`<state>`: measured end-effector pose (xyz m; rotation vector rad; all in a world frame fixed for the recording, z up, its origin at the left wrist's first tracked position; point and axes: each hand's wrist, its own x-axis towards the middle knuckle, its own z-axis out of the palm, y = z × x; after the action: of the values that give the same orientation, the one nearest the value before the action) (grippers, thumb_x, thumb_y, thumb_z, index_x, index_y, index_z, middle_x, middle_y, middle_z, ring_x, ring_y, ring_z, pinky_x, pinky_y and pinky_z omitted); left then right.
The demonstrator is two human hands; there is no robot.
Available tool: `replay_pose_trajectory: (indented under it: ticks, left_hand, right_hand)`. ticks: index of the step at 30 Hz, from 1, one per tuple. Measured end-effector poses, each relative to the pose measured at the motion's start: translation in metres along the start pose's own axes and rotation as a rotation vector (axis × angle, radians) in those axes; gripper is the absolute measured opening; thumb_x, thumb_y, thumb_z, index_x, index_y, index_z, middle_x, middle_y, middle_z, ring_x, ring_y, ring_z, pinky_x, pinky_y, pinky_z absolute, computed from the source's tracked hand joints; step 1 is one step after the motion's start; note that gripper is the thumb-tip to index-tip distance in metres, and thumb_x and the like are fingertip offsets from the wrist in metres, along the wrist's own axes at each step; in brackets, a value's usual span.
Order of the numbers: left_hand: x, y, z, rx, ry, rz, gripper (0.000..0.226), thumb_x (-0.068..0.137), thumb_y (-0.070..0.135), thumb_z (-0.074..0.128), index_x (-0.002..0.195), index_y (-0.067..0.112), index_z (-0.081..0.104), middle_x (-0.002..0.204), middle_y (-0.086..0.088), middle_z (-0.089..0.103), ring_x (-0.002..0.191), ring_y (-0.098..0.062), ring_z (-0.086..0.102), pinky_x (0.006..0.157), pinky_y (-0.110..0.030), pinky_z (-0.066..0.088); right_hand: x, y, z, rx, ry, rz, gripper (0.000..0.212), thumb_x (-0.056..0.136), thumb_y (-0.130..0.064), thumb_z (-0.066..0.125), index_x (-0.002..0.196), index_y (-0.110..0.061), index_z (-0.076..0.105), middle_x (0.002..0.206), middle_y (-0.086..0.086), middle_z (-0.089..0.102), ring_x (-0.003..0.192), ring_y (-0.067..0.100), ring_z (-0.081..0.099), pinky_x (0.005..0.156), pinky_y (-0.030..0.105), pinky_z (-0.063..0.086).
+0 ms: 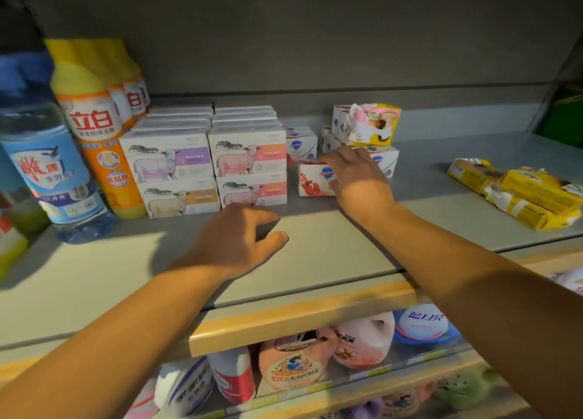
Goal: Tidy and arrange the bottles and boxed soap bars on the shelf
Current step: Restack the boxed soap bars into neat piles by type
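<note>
Grey metal shelf (pixel 331 254) half tidied. Done: sheep-print white cardboard soap boxes (pixel 205 163) stacked square at 10 o'clock, beside orange-yellow plastic detergent bottle (pixel 101 147). Left: small white-blue soap boxes (pixel 315 179) jumbled at 12 o'clock, yellow wrapped soap bars (pixel 517 194) loose at 2 o'clock. Right hand (pixel 356 179) on small boxes, fingers hidden, grip unclear. Left hand (pixel 239 242) loosely curled, empty, before sheep boxes.

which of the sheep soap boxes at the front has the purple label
The top-left sheep box, beside the orange bottle. The box under it has an orange-tan label, and the two in the right stack are pink.
</note>
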<state>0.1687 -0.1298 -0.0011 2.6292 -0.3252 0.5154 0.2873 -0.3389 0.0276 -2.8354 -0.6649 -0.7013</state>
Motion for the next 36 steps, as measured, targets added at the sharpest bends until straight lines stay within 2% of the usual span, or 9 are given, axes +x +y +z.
replay_pose_trajectory:
  ticks: [5,9,16,19,22,25,31,34,36]
  left_hand:
    - [0.003,0.001,0.0,-0.028,0.016,0.007,0.054,0.078,0.061,0.052,0.089,0.012,0.07,0.091,-0.005,0.071,0.087,-0.025,0.064,0.075,-0.041,0.052]
    - [0.004,0.003,-0.001,-0.046,0.033,0.002,0.043,0.079,0.054,0.06,0.091,0.015,0.073,0.088,0.0,0.072,0.088,-0.019,0.065,0.076,-0.037,0.051]
    - [0.007,0.003,0.0,-0.02,0.04,0.024,0.039,0.081,0.046,0.064,0.072,0.008,0.062,0.063,-0.001,0.056,0.069,-0.015,0.053,0.065,-0.037,0.046]
    - [0.007,0.003,0.0,-0.019,0.044,0.0,0.038,0.079,0.049,0.063,0.079,0.012,0.069,0.068,0.001,0.063,0.077,-0.013,0.057,0.071,-0.034,0.048]
    - [0.007,0.005,-0.001,-0.037,0.033,0.005,0.035,0.08,0.046,0.064,0.075,0.011,0.066,0.065,0.0,0.059,0.074,-0.014,0.055,0.069,-0.035,0.047]
    - [0.007,0.006,-0.003,-0.048,0.016,0.005,0.032,0.081,0.043,0.066,0.075,0.012,0.065,0.065,-0.001,0.058,0.075,-0.018,0.054,0.07,-0.036,0.048]
    - [0.005,0.005,-0.004,-0.076,-0.001,-0.001,0.022,0.086,0.039,0.069,0.075,0.02,0.064,0.068,0.003,0.06,0.08,-0.017,0.051,0.075,-0.035,0.049]
    - [0.005,0.005,-0.004,-0.064,0.0,0.0,0.034,0.083,0.046,0.062,0.083,0.013,0.071,0.077,-0.002,0.069,0.086,-0.019,0.061,0.073,-0.036,0.049]
    - [0.005,0.004,-0.004,-0.073,0.001,0.004,0.038,0.082,0.049,0.06,0.088,0.013,0.073,0.081,-0.002,0.072,0.09,-0.019,0.063,0.075,-0.036,0.05]
  right_hand:
    - [0.043,0.003,0.027,0.018,0.045,-0.048,0.054,0.09,-0.006,0.061,0.141,-0.015,0.045,0.14,0.013,0.045,0.132,0.034,0.036,0.11,0.042,0.036]
    - [0.069,0.002,0.044,0.017,0.088,-0.098,0.055,0.087,-0.003,0.062,0.139,-0.014,0.047,0.134,0.014,0.05,0.126,0.036,0.043,0.103,0.046,0.042]
    - [0.099,-0.004,0.066,0.09,0.118,-0.075,0.05,0.084,0.001,0.058,0.132,-0.013,0.053,0.126,0.016,0.052,0.12,0.04,0.044,0.099,0.051,0.04]
    - [0.1,-0.004,0.069,0.091,0.127,-0.079,0.049,0.085,0.0,0.057,0.132,-0.013,0.053,0.126,0.015,0.051,0.121,0.039,0.043,0.099,0.05,0.039]
    - [0.098,-0.005,0.064,0.08,0.091,-0.077,0.051,0.087,-0.002,0.057,0.136,-0.014,0.05,0.131,0.014,0.05,0.124,0.038,0.042,0.102,0.048,0.038]
    - [0.089,-0.007,0.051,0.092,0.048,-0.092,0.056,0.087,-0.013,0.063,0.14,-0.015,0.046,0.136,0.013,0.049,0.126,0.037,0.044,0.103,0.048,0.04]
    - [0.067,0.007,0.004,0.266,0.411,-0.167,0.031,0.085,-0.016,0.061,0.114,-0.007,0.064,0.109,0.015,0.06,0.101,0.036,0.054,0.085,0.038,0.045]
    - [0.068,0.03,-0.018,0.226,0.446,-0.076,0.037,0.082,-0.023,0.058,0.115,-0.007,0.064,0.11,0.016,0.06,0.101,0.038,0.053,0.086,0.04,0.044]
    - [0.074,0.049,-0.029,0.187,0.384,0.015,0.05,0.079,-0.03,0.054,0.124,-0.009,0.06,0.119,0.016,0.058,0.108,0.04,0.05,0.093,0.04,0.042]
